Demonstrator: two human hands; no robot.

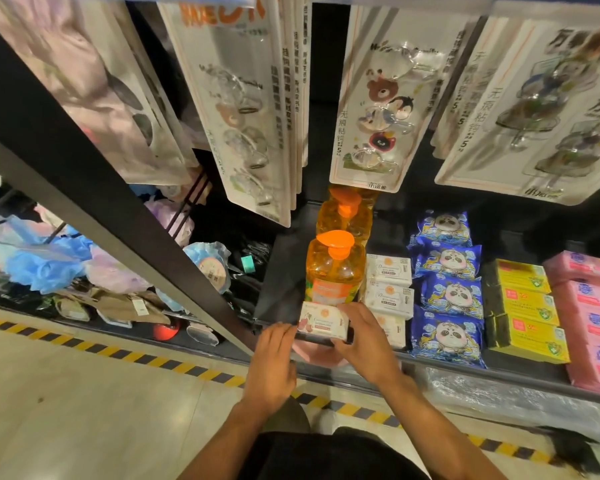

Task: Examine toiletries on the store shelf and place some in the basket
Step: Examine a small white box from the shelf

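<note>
The pump bottle [335, 268] at centre was clear glossy plastic, the small carton [321, 323] beneath it matt paperboard, the panda packs [451, 296] at three o'clock shiny film, and the floor [84, 393] at eight o'clock smooth.

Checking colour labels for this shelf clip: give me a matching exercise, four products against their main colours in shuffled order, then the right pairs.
Things:
1. pump bottle at the front of its row
2. panda packs
3. stacked boxes just right of the panda packs
4. small box gripped by the right hand

Colours:
A. white
B. yellow
C. orange
D. blue

Pairs: 1-C, 2-D, 3-B, 4-A
</note>
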